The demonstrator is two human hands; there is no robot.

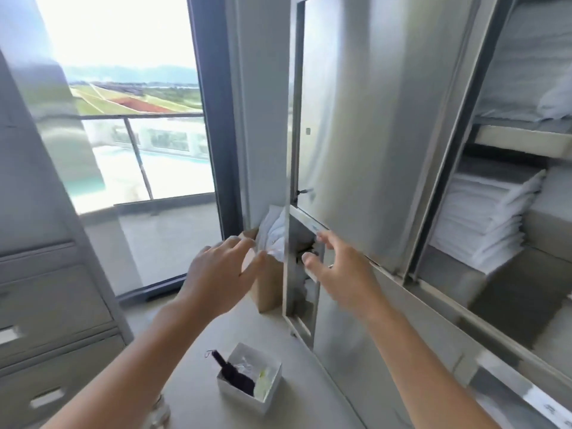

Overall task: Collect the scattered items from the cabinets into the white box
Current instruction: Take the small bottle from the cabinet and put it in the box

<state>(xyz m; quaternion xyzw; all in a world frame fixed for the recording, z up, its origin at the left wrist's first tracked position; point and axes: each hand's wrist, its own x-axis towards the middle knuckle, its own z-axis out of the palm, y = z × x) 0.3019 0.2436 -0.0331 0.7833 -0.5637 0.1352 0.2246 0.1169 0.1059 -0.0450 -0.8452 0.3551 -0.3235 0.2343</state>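
A small white box point(270, 394) sits on the floor below my arms, holding a dark purple item point(238, 377) and pale bits. My left hand point(216, 274) is raised with fingers spread, its fingertips touching white crumpled cloth point(274, 233) that sticks out of a brown cardboard box point(267, 289). My right hand point(340, 270) reaches, fingers apart, toward the edge of a grey metal cabinet door point(371, 134) and a dark gap in the compartment behind it. What lies in that gap is blurred.
The grey metal cabinet point(464, 320) runs along the right, with stacked white linens point(483, 224) on open shelves. A grey drawer unit point(46, 305) stands at the left. A glass balcony door point(139, 134) is straight ahead.
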